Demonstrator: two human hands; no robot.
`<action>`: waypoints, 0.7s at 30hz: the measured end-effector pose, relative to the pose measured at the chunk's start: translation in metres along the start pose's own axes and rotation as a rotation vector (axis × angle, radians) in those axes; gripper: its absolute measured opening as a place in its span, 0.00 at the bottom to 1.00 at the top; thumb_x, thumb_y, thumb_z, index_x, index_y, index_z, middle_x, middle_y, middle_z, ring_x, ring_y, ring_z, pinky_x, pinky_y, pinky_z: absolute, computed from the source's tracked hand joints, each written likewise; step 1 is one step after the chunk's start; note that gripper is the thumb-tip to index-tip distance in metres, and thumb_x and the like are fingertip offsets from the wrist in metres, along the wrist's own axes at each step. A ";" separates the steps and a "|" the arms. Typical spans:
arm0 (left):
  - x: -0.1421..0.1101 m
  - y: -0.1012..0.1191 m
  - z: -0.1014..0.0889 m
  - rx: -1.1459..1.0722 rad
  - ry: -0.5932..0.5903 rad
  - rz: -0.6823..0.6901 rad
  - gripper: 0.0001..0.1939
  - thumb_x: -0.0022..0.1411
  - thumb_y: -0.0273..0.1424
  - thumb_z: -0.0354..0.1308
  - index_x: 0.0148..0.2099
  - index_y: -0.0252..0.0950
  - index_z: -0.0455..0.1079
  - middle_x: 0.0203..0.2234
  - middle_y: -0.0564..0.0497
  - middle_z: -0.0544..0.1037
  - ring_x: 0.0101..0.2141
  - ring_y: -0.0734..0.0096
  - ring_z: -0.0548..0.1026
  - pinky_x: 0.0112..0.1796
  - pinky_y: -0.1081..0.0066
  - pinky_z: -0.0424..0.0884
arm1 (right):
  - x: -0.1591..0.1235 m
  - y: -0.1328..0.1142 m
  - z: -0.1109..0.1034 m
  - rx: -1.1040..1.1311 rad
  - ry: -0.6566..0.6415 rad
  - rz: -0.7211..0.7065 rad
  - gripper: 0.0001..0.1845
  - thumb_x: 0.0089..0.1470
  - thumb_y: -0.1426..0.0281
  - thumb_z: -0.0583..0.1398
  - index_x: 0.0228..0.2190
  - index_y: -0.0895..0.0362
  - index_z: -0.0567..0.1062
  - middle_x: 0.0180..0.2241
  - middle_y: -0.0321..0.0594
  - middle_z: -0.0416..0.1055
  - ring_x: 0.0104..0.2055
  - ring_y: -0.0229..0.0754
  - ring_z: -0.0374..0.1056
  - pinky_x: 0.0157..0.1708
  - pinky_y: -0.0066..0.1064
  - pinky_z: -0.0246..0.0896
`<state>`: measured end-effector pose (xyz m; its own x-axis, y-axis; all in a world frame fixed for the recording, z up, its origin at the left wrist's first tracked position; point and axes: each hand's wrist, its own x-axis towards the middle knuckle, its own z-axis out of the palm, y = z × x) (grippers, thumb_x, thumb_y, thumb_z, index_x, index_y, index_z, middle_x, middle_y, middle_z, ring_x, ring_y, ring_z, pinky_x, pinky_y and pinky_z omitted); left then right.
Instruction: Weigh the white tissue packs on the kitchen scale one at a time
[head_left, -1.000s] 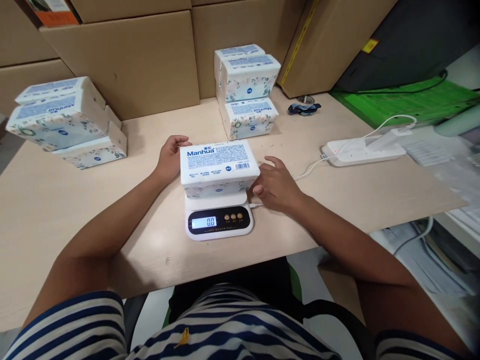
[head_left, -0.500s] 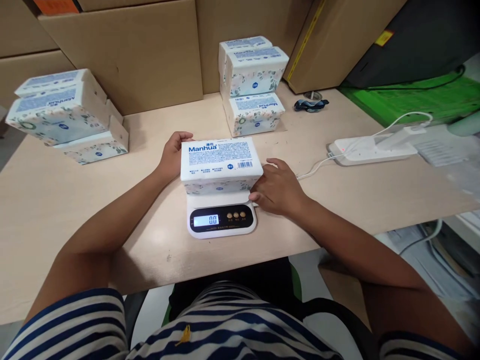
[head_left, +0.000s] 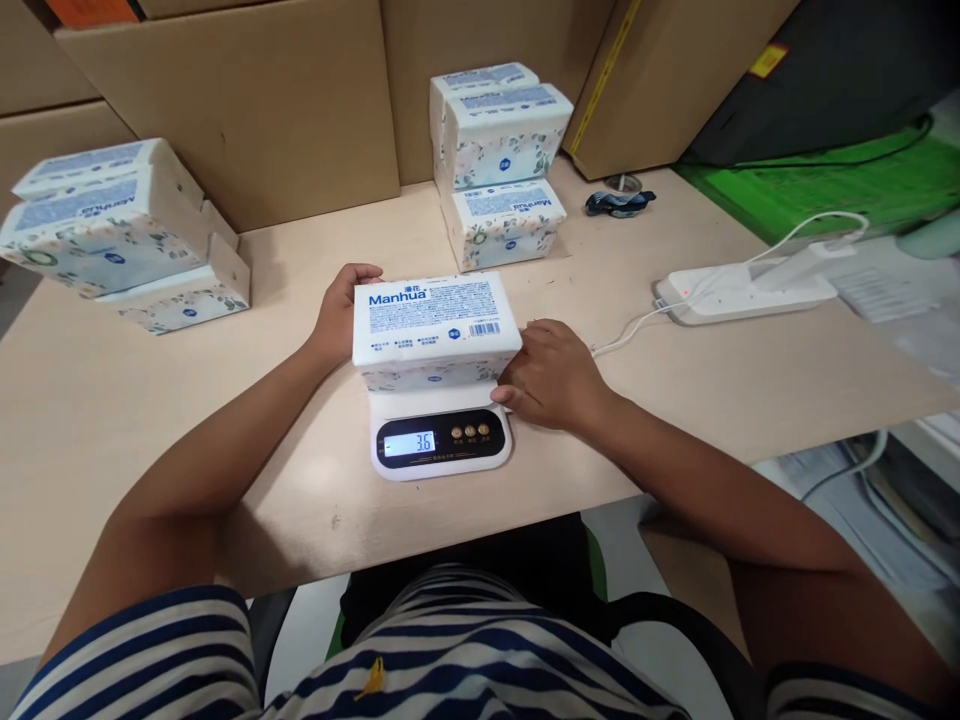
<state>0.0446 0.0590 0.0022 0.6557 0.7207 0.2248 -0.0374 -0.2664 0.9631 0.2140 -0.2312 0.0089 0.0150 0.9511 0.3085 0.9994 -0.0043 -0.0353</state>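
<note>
**Manhua pack on a little digital scale, a hand at each end**

So the tissue pack (head_left: 435, 318) is on a white digital scale (head_left: 431, 403), display showing the digits 3.6. It's lying flat, long axis running left to right, lettering face up and right way round for the person, flowery side toward them. Left hand (head_left: 341, 315) curls by the left end, right hand (head_left: 555, 375) has its fingers partly hidden at the right end; honestly can't tell if either is actually gripping. All this is on a pale wood-look table (head_left: 637, 420). Further back are two stacks of similar wrapped packs: left stack (head_left: 124, 245) and right stack (head_left: 506, 165). Off to the right: a dark patterned band (head_left: 619, 204) and a white power strip (head_left: 750, 290) with a red light. Big cardboard boxes (head_left: 240, 120) line the back, contents not visible. Far right there's a bright green surface (head_left: 810, 195).
</note>
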 end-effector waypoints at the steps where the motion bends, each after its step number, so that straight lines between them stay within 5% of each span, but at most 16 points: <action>1: 0.000 0.000 -0.001 -0.006 -0.002 0.003 0.18 0.52 0.29 0.74 0.44 0.44 0.75 0.37 0.52 0.82 0.39 0.63 0.81 0.42 0.62 0.78 | 0.001 -0.001 0.000 0.003 -0.016 0.012 0.60 0.69 0.29 0.31 0.32 0.56 0.85 0.35 0.52 0.82 0.41 0.54 0.73 0.53 0.50 0.63; 13: -0.001 0.005 0.000 -0.103 0.017 -0.064 0.18 0.48 0.27 0.73 0.43 0.44 0.78 0.33 0.54 0.83 0.35 0.66 0.81 0.38 0.64 0.77 | 0.006 -0.007 -0.009 -0.017 -0.105 0.042 0.64 0.69 0.30 0.28 0.40 0.61 0.87 0.38 0.55 0.83 0.41 0.54 0.74 0.45 0.44 0.60; 21: 0.004 0.002 -0.001 -0.108 0.042 -0.071 0.14 0.51 0.29 0.71 0.41 0.44 0.76 0.34 0.52 0.83 0.36 0.64 0.81 0.36 0.65 0.77 | 0.002 -0.001 -0.009 0.096 0.033 0.097 0.71 0.61 0.27 0.21 0.41 0.59 0.88 0.33 0.53 0.82 0.37 0.53 0.75 0.40 0.44 0.62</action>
<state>0.0461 0.0624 0.0048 0.6277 0.7620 0.1590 -0.0739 -0.1450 0.9867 0.2131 -0.2319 0.0180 0.1144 0.9370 0.3301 0.9855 -0.0651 -0.1566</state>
